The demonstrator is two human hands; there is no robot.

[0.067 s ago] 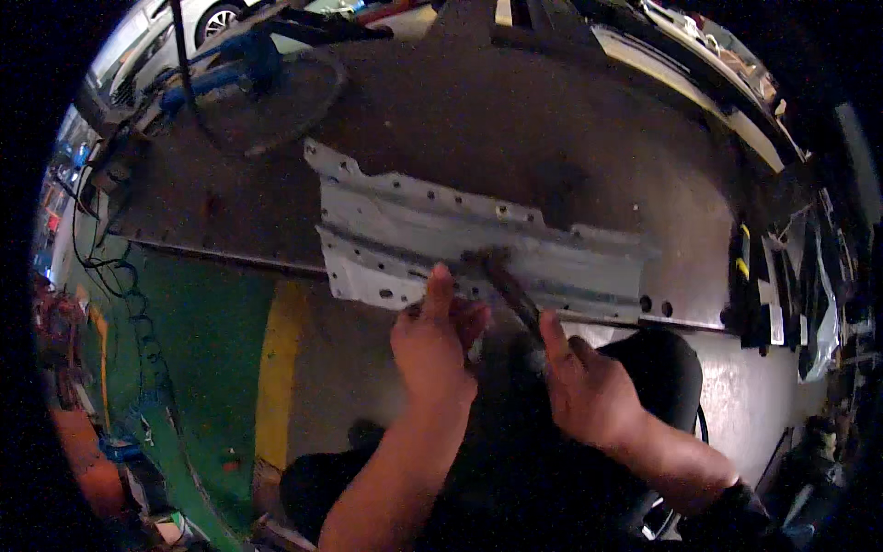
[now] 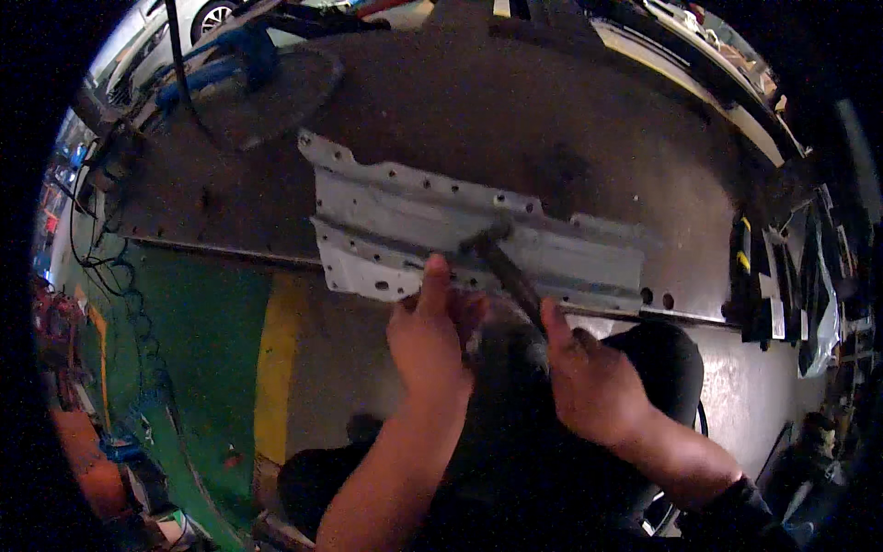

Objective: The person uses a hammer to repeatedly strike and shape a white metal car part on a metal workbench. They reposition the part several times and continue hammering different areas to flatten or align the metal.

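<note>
In the head view, your grey metal panel (image 2: 405, 207) lies along the near edge of the dark table (image 2: 552, 110). Your left hand (image 2: 428, 331) clamps its near flange, thumb on top; your right hand (image 2: 598, 377) grips a hammer (image 2: 517, 282), its head over the panel.

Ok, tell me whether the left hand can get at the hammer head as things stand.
Probably yes: the hammer head is close to the left hand, with nothing visible blocking it, though that hand seems to grip the metal panel and might need to let go.
</note>
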